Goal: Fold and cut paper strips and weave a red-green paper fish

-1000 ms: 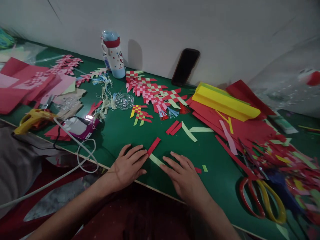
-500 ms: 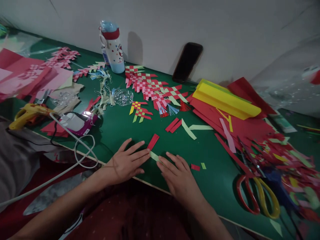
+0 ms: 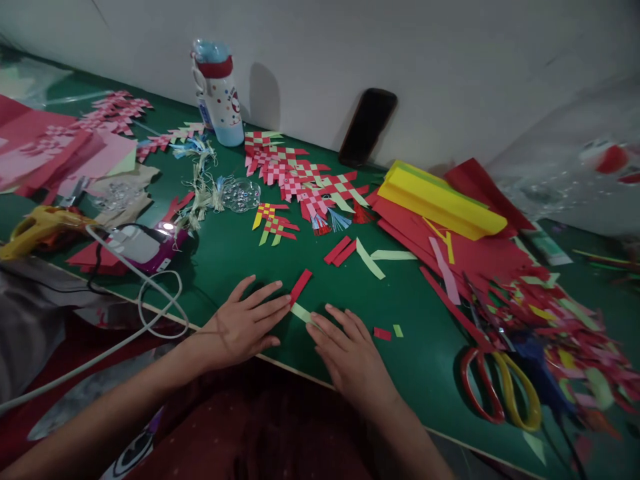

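My left hand (image 3: pixel 240 323) lies flat with fingers stretched, its fingertips at the corner where a red paper strip (image 3: pixel 301 287) meets a pale green paper strip (image 3: pixel 301 312). At the green strip's other end rest the fingertips of my right hand (image 3: pixel 353 347), whose fingers are also extended. The two strips form an angle on the green table. Beyond them lie a pair of short red strips (image 3: pixel 340 251) and loose pale green strips (image 3: pixel 371 260). Small woven paper fish (image 3: pixel 275 223) sit further left. Two tiny paper scraps (image 3: pixel 383 334) are right of my right hand.
Scissors (image 3: pixel 483 387) with red and yellow handles lie right, beside paper scraps (image 3: pixel 585 347) and coloured sheets (image 3: pixel 440 200). A bottle (image 3: pixel 223 100) and a phone (image 3: pixel 367 127) stand by the wall. Left are a yellow glue gun (image 3: pixel 35 230), a white cable (image 3: pixel 140 310) and more woven pieces.
The whole view has shifted slightly, so things appear a little further left. Both hands keep the same pose on the strips.
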Available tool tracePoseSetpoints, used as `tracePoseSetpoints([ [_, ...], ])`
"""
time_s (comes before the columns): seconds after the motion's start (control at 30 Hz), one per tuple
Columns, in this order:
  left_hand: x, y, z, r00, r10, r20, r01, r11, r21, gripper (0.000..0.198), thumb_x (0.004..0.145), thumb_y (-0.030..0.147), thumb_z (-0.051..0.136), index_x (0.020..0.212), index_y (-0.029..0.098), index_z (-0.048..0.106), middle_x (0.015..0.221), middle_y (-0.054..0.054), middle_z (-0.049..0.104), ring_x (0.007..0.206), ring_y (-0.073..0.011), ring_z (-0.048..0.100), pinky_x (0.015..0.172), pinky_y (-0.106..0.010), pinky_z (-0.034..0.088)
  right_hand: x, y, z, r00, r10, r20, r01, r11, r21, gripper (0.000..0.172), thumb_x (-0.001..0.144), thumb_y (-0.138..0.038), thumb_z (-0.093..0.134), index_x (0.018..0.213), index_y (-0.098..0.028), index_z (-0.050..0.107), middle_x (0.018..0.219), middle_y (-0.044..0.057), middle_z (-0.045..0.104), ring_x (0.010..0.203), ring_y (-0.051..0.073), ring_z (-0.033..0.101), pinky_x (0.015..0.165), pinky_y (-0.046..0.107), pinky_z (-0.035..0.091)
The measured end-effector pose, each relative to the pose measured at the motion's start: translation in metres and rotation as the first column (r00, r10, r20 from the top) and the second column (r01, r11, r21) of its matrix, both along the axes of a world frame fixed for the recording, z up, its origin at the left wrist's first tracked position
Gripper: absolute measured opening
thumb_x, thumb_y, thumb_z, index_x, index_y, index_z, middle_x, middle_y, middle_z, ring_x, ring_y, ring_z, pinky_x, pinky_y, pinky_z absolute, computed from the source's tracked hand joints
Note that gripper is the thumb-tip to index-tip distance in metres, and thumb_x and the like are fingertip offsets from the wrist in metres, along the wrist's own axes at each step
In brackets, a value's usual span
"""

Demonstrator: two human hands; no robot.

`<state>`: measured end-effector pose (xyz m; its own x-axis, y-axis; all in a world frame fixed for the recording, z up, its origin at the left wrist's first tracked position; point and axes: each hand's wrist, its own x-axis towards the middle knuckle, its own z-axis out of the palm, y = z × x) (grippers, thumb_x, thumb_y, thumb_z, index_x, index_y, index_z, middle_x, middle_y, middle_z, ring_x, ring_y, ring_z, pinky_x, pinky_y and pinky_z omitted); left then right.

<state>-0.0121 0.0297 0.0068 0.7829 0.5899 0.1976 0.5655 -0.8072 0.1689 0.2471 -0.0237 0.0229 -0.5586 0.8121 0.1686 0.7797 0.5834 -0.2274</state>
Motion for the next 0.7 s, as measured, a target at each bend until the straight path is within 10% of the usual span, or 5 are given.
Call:
tracePoseSetpoints([
  [0.43,0.01,-0.002,0.0,0.997,-0.073,0.026,0.073,0.997,0.026,0.07,0.091,0.062,0.042,0.145,0.017,0.038,0.142,-0.011,0.051,0.141,-0.0255,0.031,0.119,-0.051,-0.002,0.081,0.037,0.015,0.968,-0.247,-0.039,0.25,0.963,0.1,0.031,0.095,-0.027,0.046,0.117,-0.021,0.066,0.118,0.01,0.066,0.117,0.026,0.054,0.097,0.047,0.047],
  [0.7,0.013,-0.001,0.0,0.997,-0.067,0.036,0.066,0.998,0.017,0.065,0.09,0.059,0.047,0.144,0.022,0.04,0.139,-0.008,0.054,0.139,-0.0263,0.035,0.118,-0.053,0.004,0.067,0.106,0.02,0.965,-0.252,-0.066,0.258,0.962,0.094,0.031,0.093,-0.023,0.044,0.115,-0.018,0.064,0.112,0.01,0.067,0.106,0.025,0.058,0.094,0.043,0.046],
])
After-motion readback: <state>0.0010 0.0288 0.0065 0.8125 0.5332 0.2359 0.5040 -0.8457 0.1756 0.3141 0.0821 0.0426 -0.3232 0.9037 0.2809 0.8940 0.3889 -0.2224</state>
